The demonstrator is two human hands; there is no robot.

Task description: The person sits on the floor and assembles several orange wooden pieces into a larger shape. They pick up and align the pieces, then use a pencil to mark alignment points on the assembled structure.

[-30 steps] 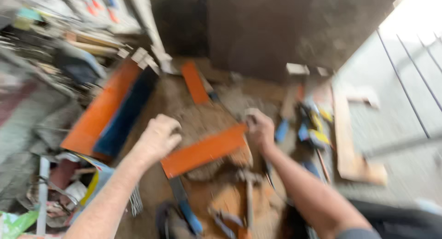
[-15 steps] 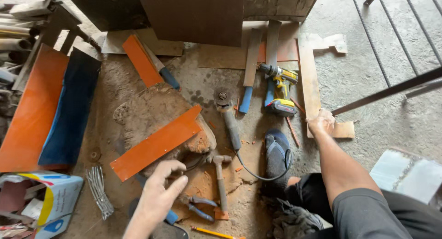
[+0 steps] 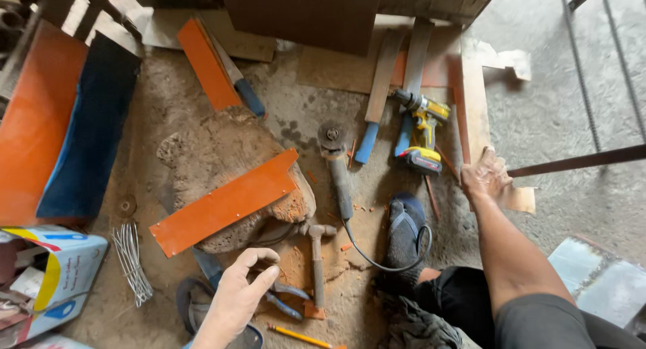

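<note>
L hand (image 3: 239,298) moved to pliers (image 3: 279,300), fingers curled, empty | R hand (image 3: 486,176) flat on board (image 3: 518,198), fingers spread

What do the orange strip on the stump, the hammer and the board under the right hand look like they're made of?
Orange strip: likely painted sheet metal, thin, flat, crisp-edged. Hammer: dull, rusty-looking metal head and shaft, apparently all steel. Board under the right hand: pale, matte, ragged-edged, probably thin plywood or hardboard. The left hand hovers over blue-handled pliers.
</note>
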